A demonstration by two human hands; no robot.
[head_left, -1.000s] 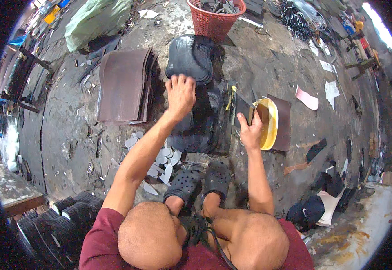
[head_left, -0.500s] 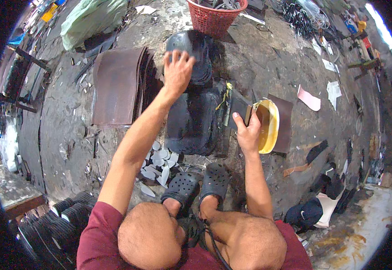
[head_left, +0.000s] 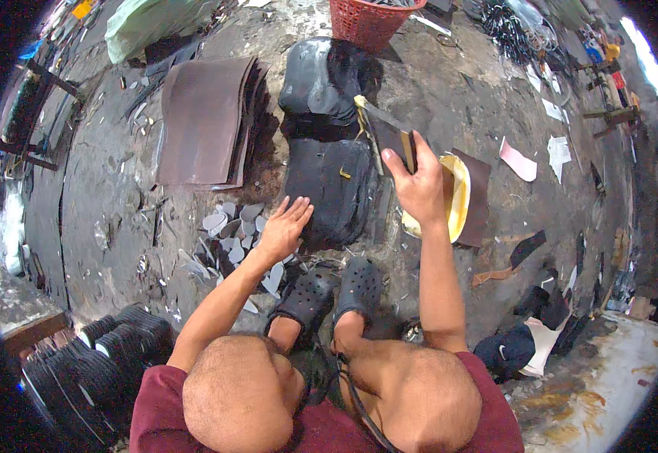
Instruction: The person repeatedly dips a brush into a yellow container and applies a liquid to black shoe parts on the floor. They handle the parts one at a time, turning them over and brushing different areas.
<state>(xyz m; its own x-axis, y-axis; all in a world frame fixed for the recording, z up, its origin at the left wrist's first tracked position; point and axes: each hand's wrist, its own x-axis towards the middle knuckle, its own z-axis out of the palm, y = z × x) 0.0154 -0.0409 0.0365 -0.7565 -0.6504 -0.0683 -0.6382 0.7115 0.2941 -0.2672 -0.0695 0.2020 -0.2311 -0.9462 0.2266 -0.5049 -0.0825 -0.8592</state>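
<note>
My left hand lies with fingers stretched out on the near left edge of a stack of black sheets. In my right hand is a dark flat glue spreader, gripped by its wooden-edged end. Yellow glue clings to the spreader's far edge, which hangs near the stack's right side. A small yellow glob sits on the sheets. Right of the spreader, partly behind my right hand, stands a tub of yellow glue. A second stack of black, shiny pieces adjoins the first on its far side.
Brown sheets are piled on the left. Grey teardrop cut-outs lie scattered by my left wrist. At the back is a red basket. The tub rests on a brown sheet; a pink piece lies farther right.
My left hand has come back from the far stack to the near one. My right hand has raised the spreader from beside the tub, and a yellow glob now shows on the near stack.
</note>
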